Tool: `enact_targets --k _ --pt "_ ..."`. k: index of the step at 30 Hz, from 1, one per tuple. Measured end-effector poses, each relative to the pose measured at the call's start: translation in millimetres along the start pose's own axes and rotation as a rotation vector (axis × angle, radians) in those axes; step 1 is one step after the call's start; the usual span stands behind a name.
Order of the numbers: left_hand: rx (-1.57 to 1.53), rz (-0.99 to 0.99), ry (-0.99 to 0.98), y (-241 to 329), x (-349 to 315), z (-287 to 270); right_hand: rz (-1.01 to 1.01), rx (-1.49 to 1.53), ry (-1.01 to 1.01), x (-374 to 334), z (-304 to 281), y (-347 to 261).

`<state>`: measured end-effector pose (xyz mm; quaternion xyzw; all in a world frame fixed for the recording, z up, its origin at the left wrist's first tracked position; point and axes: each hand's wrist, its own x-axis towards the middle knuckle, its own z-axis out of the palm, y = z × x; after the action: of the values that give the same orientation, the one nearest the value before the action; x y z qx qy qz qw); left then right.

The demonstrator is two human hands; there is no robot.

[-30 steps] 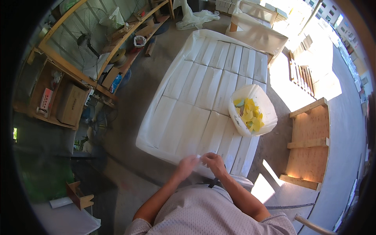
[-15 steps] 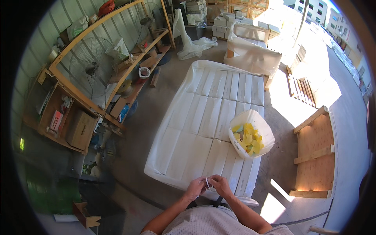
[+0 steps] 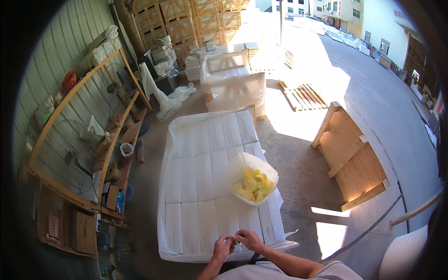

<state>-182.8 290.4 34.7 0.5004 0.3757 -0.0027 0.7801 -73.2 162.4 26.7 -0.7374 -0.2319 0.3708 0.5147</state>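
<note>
My left hand [image 3: 223,247] and my right hand [image 3: 248,240] meet fingertip to fingertip above the near edge of a low stack of white cartons [image 3: 196,172]. Both are closed in a pinch; whatever lies between the fingers is too small to make out. Long and narrow, the cartons lie side by side in rows, with white plastic sheeting [image 3: 164,200] around their sides. On the right part of the stack, beyond my hands, stands a white plastic tub [image 3: 246,160]. Yellow scraps [image 3: 254,185] fill its bottom.
A wooden rack [image 3: 122,161] with fans and loose items runs along the left wall. Beyond the cartons stands a plastic-wrapped crate [image 3: 235,91]. To the right are a wooden pallet [image 3: 303,96] and an upright wooden panel [image 3: 357,161]. A white roll [image 3: 403,254] sits at lower right.
My view has swung right and up, so the cartons and tub appear farther left. A thin white strip showed between my fingers earlier; it is no longer distinct. My hands stay together.
</note>
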Motion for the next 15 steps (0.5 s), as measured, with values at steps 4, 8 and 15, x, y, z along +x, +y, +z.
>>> enact_targets --k 4,8,15 --pt "0.12 0.061 0.027 -1.1 14.3 18.1 0.061 0.082 0.156 -3.0 -11.8 22.6" --pt "0.296 0.279 0.135 8.4 32.2 41.1 0.251 0.635 0.442 -0.9 -36.8 58.6" --pt "0.566 0.728 0.252 77.6 102.1 86.2 0.208 0.848 0.758 -24.0 -99.4 95.4"
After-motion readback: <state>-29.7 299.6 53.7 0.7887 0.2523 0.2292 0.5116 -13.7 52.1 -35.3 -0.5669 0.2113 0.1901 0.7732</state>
